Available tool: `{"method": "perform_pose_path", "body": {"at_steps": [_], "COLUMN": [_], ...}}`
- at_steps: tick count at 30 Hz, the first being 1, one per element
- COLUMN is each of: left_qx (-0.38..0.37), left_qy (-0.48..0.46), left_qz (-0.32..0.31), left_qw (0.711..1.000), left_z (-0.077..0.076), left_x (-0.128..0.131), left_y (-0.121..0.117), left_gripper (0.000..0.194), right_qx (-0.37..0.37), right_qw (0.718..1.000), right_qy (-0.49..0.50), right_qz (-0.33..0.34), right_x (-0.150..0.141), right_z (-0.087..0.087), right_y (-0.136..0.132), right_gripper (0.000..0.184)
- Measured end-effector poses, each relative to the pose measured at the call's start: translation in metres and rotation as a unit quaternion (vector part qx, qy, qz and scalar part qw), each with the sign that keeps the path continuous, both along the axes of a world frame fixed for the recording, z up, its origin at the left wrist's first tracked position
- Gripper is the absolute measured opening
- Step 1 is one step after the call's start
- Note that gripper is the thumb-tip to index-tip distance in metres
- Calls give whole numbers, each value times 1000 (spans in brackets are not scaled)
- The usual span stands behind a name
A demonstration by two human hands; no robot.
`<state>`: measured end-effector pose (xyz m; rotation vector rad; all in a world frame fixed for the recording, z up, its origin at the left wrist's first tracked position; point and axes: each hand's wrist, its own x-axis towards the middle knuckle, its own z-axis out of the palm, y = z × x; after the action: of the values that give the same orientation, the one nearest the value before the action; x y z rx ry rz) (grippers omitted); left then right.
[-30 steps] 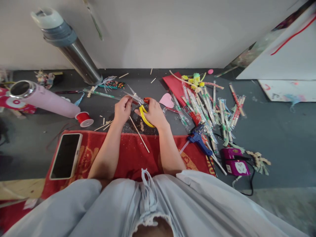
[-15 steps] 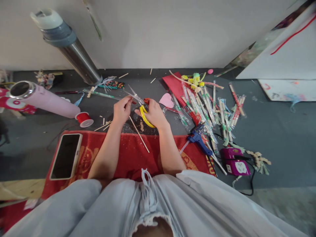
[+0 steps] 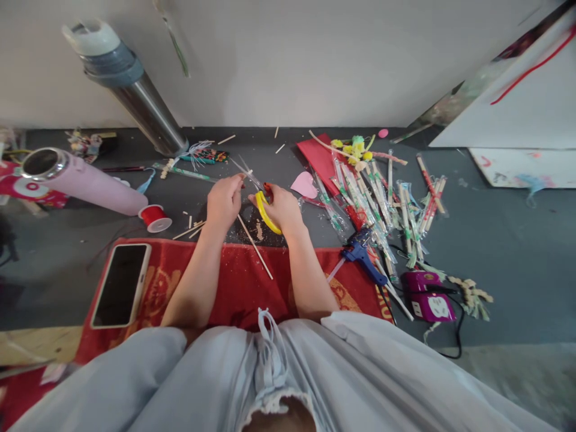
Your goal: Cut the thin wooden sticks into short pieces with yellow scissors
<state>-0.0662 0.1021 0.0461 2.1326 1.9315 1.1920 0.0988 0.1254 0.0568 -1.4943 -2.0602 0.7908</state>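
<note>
Yellow-handled scissors are held in my right hand, its fingers through and around the handles. Their blades point away from me to the upper left, a little apart. My left hand is beside the blades, thumb and fingers pinched together. A small pale piece shows at those fingertips, by the blades; its full shape is hidden. Below and between my hands, a thin wooden stick lies partly on the red cloth. Crumbs and a small tan heap lie near it.
To the left stand a steel flask, a pink bottle and a red thread spool; a phone lies closer. On the right are wrapped sticks, a blue glue gun and a purple power socket with a cable.
The scissor blades have come closer together, and their handles have shifted slightly. My left fingers have moved a little toward the blades. The things on the table stay in place.
</note>
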Motion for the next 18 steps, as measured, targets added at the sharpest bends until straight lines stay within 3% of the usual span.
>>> {"method": "perform_pose_path", "body": {"at_steps": [4, 9, 11, 14, 18], "left_qx": [124, 147, 121, 70, 5], "left_qy": [1, -23, -68, -122, -115], "left_qz": [62, 10, -33, -124, -228], "left_qw": [990, 989, 990, 982, 967], "left_z": [4, 1, -2, -13, -34], "left_x": [13, 37, 45, 51, 52], "left_y": [-8, -12, -11, -7, -1], "left_gripper": [27, 31, 43, 78, 116], "right_qx": [-21, -53, -65, -74, -59], "right_qw": [998, 984, 979, 973, 975], "right_qy": [47, 152, 177, 208, 204], "right_qz": [-40, -71, -77, -69, -58], "right_x": [1, 4, 4, 3, 3], "right_z": [4, 4, 1, -5, -10], "right_y": [0, -1, 0, 1, 1], "right_gripper": [57, 59, 60, 60, 60]}}
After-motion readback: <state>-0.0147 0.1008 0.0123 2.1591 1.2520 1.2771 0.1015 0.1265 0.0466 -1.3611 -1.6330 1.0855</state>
